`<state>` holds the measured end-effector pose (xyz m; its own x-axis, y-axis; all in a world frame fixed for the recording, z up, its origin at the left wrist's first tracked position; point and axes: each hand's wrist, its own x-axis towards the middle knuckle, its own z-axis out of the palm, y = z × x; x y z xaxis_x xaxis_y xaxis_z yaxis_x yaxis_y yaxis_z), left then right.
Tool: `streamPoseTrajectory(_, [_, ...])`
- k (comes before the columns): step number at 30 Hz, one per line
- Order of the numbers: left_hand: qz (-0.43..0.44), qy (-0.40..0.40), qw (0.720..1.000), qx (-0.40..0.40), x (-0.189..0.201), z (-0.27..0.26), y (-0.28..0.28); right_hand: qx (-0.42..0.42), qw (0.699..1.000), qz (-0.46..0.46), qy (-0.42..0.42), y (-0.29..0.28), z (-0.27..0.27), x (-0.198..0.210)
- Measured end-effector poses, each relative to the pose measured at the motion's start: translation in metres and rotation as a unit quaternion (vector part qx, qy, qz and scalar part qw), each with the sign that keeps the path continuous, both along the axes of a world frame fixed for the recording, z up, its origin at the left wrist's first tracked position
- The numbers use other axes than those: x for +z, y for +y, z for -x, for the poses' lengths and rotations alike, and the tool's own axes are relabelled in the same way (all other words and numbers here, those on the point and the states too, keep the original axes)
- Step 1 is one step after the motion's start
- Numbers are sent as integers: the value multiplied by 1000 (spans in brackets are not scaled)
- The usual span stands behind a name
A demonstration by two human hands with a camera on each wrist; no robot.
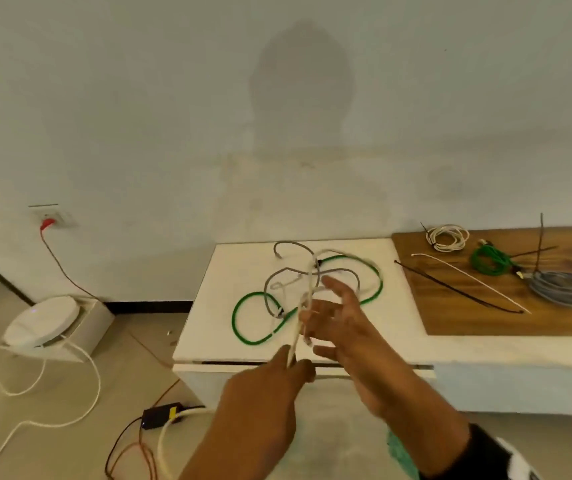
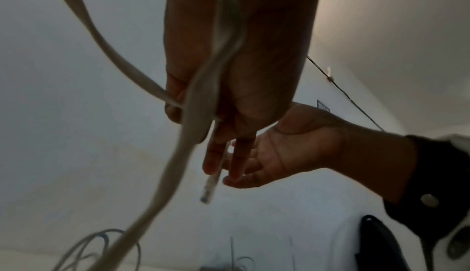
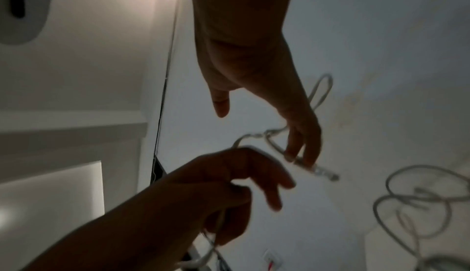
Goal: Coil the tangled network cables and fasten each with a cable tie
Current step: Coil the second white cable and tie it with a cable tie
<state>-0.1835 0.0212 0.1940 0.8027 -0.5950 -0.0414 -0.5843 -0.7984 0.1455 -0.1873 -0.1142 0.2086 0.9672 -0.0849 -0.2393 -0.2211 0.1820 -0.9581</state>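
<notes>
A tangle of a green cable (image 1: 235,315), a grey cable (image 1: 288,243) and a white cable (image 1: 312,271) lies on the white table (image 1: 225,271). My left hand (image 1: 277,375) (image 2: 241,64) grips strands of the white cable just in front of the table's near edge. Slightly above and to the right, my right hand (image 1: 340,317) (image 3: 241,64) has its thumb spread away and pinches the cable's end between two fingers (image 3: 311,152). The clear connector (image 3: 326,173) (image 2: 207,192) hangs free below them.
On a wooden board (image 1: 485,313) to the right lie a coiled white cable (image 1: 447,237), a green coil (image 1: 488,261), a grey coil (image 1: 558,287), and loose black (image 1: 457,289) and white (image 1: 468,277) ties. A robot vacuum (image 1: 42,320) and floor wiring sit left.
</notes>
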Motion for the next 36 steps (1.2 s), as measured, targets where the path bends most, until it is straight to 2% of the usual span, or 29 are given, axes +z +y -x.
streamPoseTrajectory(2, [-41, 38, 998, -4, -4, 18, -6, 17, 1000, 25, 1, 12, 15, -11])
streamPoseTrajectory(4, [-57, 27, 998, -22, -16, 37, -6, 25, 998, 54, -17, 19, 23, -21])
streamPoseTrajectory(7, [-24, 24, 998, -59, -24, 56, 10, -77, 991, 60, -94, 12, 27, -26])
streamPoseTrajectory(9, [43, -27, 996, -77, -30, 60, 24, -171, 975, 66, -129, -7, 24, -25])
streamPoseTrajectory(11, [142, -63, 985, -69, -21, 67, 31, -208, 961, 74, -167, -23, 24, -18])
streamPoseTrajectory(14, [229, -140, 962, -37, -10, 76, 32, -151, 954, 144, -216, -40, 26, -7])
streamPoseTrajectory(15, [273, -146, 951, -18, -7, 76, 36, -107, 956, 166, -216, -49, 27, -4])
streamPoseTrajectory(17, [376, -131, 916, 42, -2, 75, 50, -47, 966, 147, -207, -70, 30, 4])
streamPoseTrajectory(19, [444, -121, 881, 110, -2, 67, 70, -89, 969, 105, -206, -92, 33, 10])
streamPoseTrajectory(21, [468, -100, 862, 168, -8, 56, 88, -154, 964, 87, -198, -105, 36, 14])
streamPoseTrajectory(23, [468, -67, 858, 200, -19, 47, 101, -169, 966, 73, -183, -109, 35, 13])
streamPoseTrajectory(27, [426, 37, 876, 224, -32, 44, 110, -133, 978, 28, -156, -94, 35, 16])
streamPoseTrajectory(30, [441, 34, 874, 201, -17, 50, 108, -81, 979, -20, -186, -77, 41, 21])
streamPoseTrajectory(33, [483, 21, 860, 163, 8, 54, 101, -29, 974, -12, -223, -64, 46, 26])
streamPoseTrajectory(36, [511, 0, 853, 101, 33, 55, 88, 87, 967, -31, -238, -55, 49, 29])
